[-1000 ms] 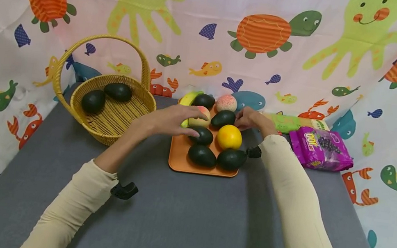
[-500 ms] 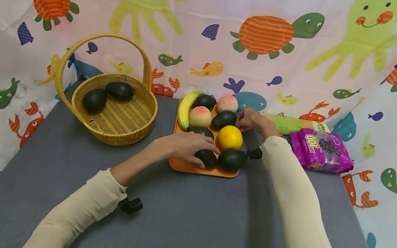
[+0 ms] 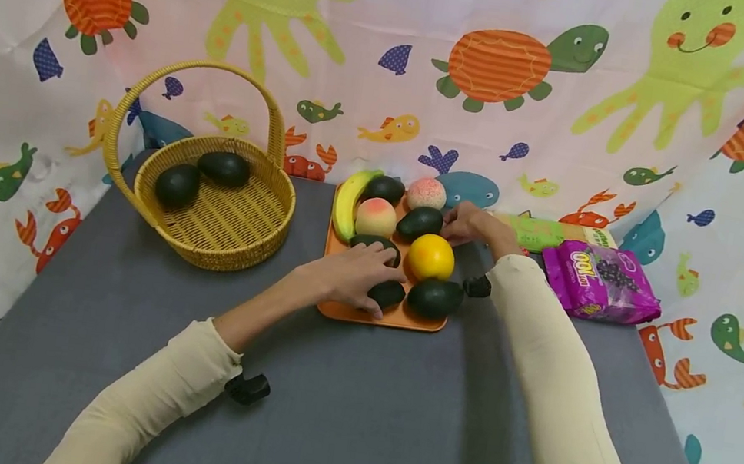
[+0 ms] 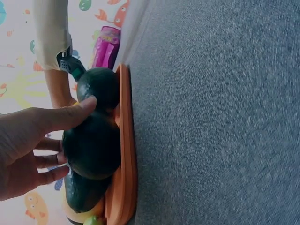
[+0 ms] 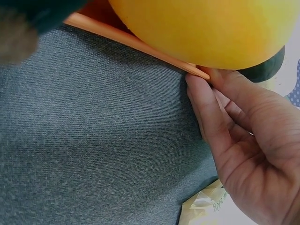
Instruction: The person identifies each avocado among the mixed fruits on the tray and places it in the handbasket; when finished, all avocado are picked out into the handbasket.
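Observation:
My left hand (image 3: 356, 273) bends over the front-left avocado (image 3: 387, 296) on an orange tray (image 3: 344, 311). The left wrist view shows the thumb (image 4: 86, 105) across one side of this dark green avocado and fingertips at its other side. At the tray's right edge, my right hand (image 3: 473, 225) pinches the rim between thumb and fingers, plain in the right wrist view beside a yellow-orange fruit (image 5: 211, 33). Also on the tray are a banana (image 3: 347, 204), a peach (image 3: 376, 218), a pinkish peach-like fruit (image 3: 426, 193) and several other avocados (image 3: 435, 299).
Left of the tray stands a yellow wicker basket (image 3: 234, 219) with a tall handle and two avocados (image 3: 178, 186) inside. At the right lie a purple grape-print pack (image 3: 603, 282) and a green package (image 3: 546, 234). A sea-animal print curtain (image 3: 403, 35) borders the grey table (image 3: 364, 409).
My left hand came down from above the peach to the front-left avocado, and its fingers now lie around it. The right hand stays at the tray's edge.

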A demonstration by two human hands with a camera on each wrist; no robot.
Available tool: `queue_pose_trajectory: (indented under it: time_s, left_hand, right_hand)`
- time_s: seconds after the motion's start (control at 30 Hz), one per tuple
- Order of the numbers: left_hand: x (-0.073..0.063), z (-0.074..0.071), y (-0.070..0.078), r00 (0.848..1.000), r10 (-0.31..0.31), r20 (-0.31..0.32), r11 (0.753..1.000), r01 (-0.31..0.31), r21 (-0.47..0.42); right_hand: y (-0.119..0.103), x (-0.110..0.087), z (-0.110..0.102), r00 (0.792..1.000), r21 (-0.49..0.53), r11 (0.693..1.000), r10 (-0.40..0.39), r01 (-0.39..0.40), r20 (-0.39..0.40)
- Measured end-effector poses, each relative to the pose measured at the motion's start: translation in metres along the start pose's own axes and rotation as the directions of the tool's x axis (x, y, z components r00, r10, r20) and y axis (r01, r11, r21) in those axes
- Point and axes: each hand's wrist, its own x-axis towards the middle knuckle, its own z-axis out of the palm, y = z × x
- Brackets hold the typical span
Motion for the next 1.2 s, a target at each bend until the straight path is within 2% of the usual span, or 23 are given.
queue_pose_trajectory:
  time_s: [0.17,0.33,0.43,0.67,0.97,1.1,1.2]
  left_hand:
    - [-0.001,0.002,0.001,1.000,-0.012,0.000,1.000,0.012,-0.008]
    - [-0.002,-0.001,0.002,0.998,-0.022,0.051,0.998,0.025,-0.065]
    - [-0.003,-0.002,0.002,0.998,-0.018,0.059,0.996,0.023,-0.086]
    - [-0.005,-0.006,0.004,1.000,0.008,0.026,0.996,-0.006,-0.089]
    - [-0.007,-0.022,0.009,1.000,0.023,-0.013,0.996,-0.024,-0.091]
    - [-0.009,-0.028,0.009,0.997,0.045,-0.060,0.997,-0.048,-0.059]
    - [-0.012,-0.033,0.007,0.994,0.039,-0.100,0.998,-0.045,-0.054]
  right_hand:
    - [-0.001,0.000,0.000,1.000,0.016,1.000,-0.001,0.001,0.000]
    - [-0.002,-0.001,0.000,1.000,0.024,1.000,0.005,-0.005,0.005]
    - [-0.002,0.000,0.000,1.000,0.038,0.999,0.005,-0.005,0.015]
    - [-0.003,-0.001,-0.003,1.000,0.037,0.999,0.018,-0.018,0.009]
    - [-0.003,-0.003,-0.003,0.999,0.058,0.998,0.032,-0.032,-0.003]
    - [-0.003,-0.002,-0.002,0.999,0.066,0.997,0.036,-0.036,0.001]
    - [-0.003,-0.001,-0.002,0.999,0.073,0.997,0.032,-0.033,0.007]
